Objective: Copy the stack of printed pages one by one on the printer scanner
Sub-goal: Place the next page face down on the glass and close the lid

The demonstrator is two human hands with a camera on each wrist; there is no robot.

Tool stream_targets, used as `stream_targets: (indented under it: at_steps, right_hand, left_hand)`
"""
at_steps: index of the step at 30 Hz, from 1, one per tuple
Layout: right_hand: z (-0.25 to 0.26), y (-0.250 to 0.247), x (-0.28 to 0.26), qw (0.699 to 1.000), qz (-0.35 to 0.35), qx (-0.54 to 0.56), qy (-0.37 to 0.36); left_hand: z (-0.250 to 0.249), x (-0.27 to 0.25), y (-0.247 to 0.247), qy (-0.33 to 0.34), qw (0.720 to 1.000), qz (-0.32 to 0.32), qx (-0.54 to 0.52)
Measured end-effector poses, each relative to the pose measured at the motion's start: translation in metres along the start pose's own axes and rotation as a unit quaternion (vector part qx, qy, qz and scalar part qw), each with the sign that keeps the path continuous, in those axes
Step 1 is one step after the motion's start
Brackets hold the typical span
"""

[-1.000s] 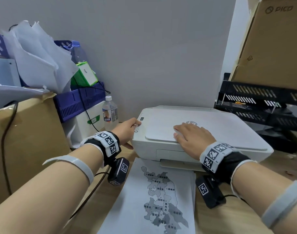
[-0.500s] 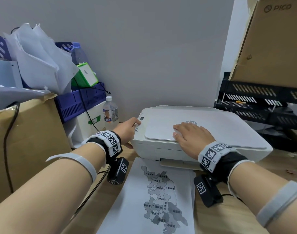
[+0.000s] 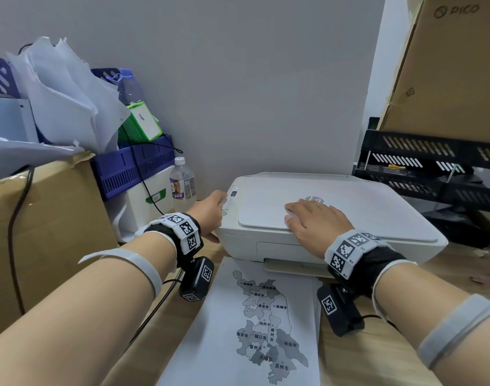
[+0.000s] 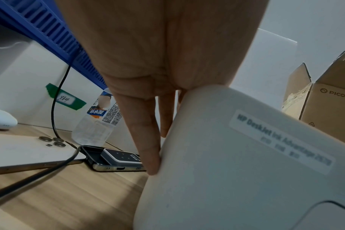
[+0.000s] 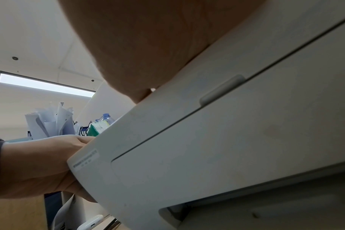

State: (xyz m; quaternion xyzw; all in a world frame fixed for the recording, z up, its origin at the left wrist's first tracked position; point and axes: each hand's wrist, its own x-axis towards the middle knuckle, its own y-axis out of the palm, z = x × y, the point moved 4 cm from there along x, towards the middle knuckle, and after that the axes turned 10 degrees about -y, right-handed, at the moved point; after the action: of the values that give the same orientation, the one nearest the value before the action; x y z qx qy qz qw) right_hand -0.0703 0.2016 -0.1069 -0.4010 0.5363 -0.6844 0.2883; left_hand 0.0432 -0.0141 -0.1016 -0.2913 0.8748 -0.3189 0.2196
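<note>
A white printer [image 3: 349, 218] stands on the wooden desk against the wall with its scanner lid [image 3: 363, 207] down. My right hand [image 3: 313, 221] lies flat on the front of the lid, fingers straight. At the printer's left front corner, my left hand [image 3: 210, 213] has a finger up on the button panel [image 3: 229, 203], while its straight fingers [image 4: 148, 140] lie along the printer's side [image 4: 226, 163]. A printed page with a grey map [image 3: 252, 324] lies on the desk in front of the printer, between my wrists.
A water bottle [image 3: 182, 183], a blue crate [image 3: 132, 165] and a paper-filled cardboard box [image 3: 43, 232] crowd the left. Black letter trays [image 3: 433, 168] and a PICO carton [image 3: 447, 65] stand right. A phone and a small device [image 4: 118, 158] lie on the desk beside the printer.
</note>
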Motion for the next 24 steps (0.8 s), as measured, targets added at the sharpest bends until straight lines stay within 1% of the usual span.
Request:
stream_targets:
  at_steps: [7,11,24]
  right_hand:
    - [0.0006,-0.0003,0.0001,1.0,0.004,0.004,0.001]
    - [0.0015,-0.0014,-0.0011,1.0,0.008,0.008,0.002]
    - [0.0028,-0.004,-0.0032,1.0,0.009,0.006,0.002]
  left_hand:
    - [-0.0053,-0.008,0.0017,0.002,1.0,0.0,-0.025]
    - [-0.0051,-0.0069,0.002,0.008,1.0,-0.008,-0.022]
    - [-0.0019,0.0,0.0011,-0.012,1.0,-0.001,-0.028]
